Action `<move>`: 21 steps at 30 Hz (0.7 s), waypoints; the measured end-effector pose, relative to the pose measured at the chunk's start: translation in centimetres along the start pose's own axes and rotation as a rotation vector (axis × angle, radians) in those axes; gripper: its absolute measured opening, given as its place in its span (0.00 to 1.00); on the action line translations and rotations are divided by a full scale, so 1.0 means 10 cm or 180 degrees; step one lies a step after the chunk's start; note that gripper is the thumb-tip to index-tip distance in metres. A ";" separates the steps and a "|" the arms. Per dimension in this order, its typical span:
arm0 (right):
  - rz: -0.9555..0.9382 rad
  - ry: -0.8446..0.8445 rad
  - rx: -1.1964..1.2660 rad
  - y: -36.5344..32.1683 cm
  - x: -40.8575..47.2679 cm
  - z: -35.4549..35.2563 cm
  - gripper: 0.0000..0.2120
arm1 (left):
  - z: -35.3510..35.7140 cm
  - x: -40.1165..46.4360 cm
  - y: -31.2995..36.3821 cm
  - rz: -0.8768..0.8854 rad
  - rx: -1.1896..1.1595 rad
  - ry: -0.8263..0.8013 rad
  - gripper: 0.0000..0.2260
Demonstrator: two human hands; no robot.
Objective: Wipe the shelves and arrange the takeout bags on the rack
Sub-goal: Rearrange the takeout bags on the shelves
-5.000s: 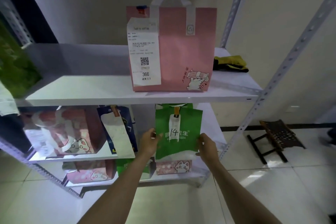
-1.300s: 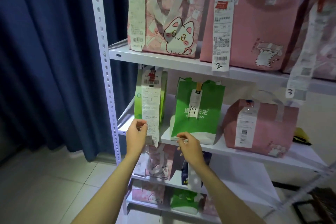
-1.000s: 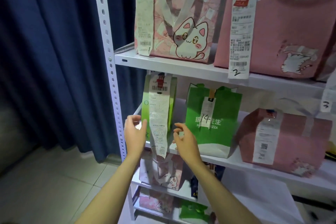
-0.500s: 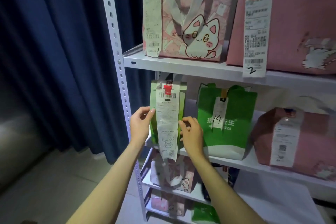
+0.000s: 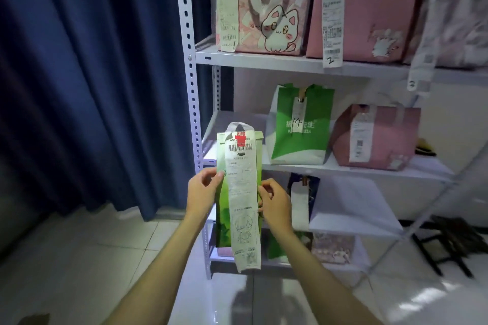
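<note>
I hold a narrow light-green takeout bag [image 5: 223,208] upright in front of the white metal rack [image 5: 190,87], clear of the shelves. A long white receipt [image 5: 243,198] hangs down its front. My left hand [image 5: 204,192] grips the bag's left edge and my right hand [image 5: 274,202] grips its right edge. On the middle shelf [image 5: 356,170] stand a green bag marked 14 [image 5: 299,126] and a pink bag [image 5: 377,137]. The top shelf [image 5: 264,59] carries a pink cat bag [image 5: 264,5] and a plain pink bag [image 5: 364,8].
A dark blue curtain [image 5: 92,74] hangs left of the rack. Lower shelves hold a dark blue bag [image 5: 303,192] with a receipt and pink and green bags below. A dark folding stool [image 5: 454,240] stands on the tiled floor at right. A yellow cloth [image 5: 425,146] lies on the middle shelf's right end.
Both hands closed on the narrow green bag on the middle shelf's left end and pulled it off the shelf, down and toward me. The view shifted back.
</note>
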State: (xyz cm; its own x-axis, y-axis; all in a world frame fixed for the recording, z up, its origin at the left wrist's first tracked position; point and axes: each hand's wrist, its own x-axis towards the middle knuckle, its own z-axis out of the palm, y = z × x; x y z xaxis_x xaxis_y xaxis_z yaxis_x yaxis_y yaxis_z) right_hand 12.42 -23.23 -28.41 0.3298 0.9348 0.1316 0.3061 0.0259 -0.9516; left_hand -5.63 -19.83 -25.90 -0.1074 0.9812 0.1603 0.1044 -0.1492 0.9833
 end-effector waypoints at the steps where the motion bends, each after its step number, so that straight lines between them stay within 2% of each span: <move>1: 0.0066 0.0005 -0.0052 0.07 -0.13 -0.01 0.06 | -0.02 -0.12 -0.07 -0.0097 0.0013 -0.0032 0.07; 6: 0.0295 -0.0168 -0.0272 0.40 -0.63 -0.09 0.06 | -0.01 -0.61 -0.39 -0.0653 -0.0167 -0.0017 0.08; 10: 0.0414 -0.0256 -0.0445 0.63 -0.81 -0.21 0.08 | 0.12 -0.82 -0.59 -0.0883 -0.0177 -0.0067 0.07; 16: 0.0648 -0.0231 -0.0617 1.06 -0.78 -0.50 0.05 | 0.51 -0.95 -0.86 -0.1143 -0.0035 -0.0098 0.06; 21: 0.0884 -0.0432 -0.0549 1.53 -0.54 -0.77 0.05 | 0.97 -0.91 -1.13 -0.1437 0.0086 -0.0086 0.06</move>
State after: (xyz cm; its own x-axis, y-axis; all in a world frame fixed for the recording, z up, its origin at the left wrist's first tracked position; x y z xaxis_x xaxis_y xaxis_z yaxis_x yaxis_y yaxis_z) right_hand 22.17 -30.62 -41.56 0.3036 0.9366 -0.1748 0.3715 -0.2853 -0.8835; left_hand 3.75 -25.92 -39.32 -0.1224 0.9502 -0.2867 0.0790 0.2973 0.9515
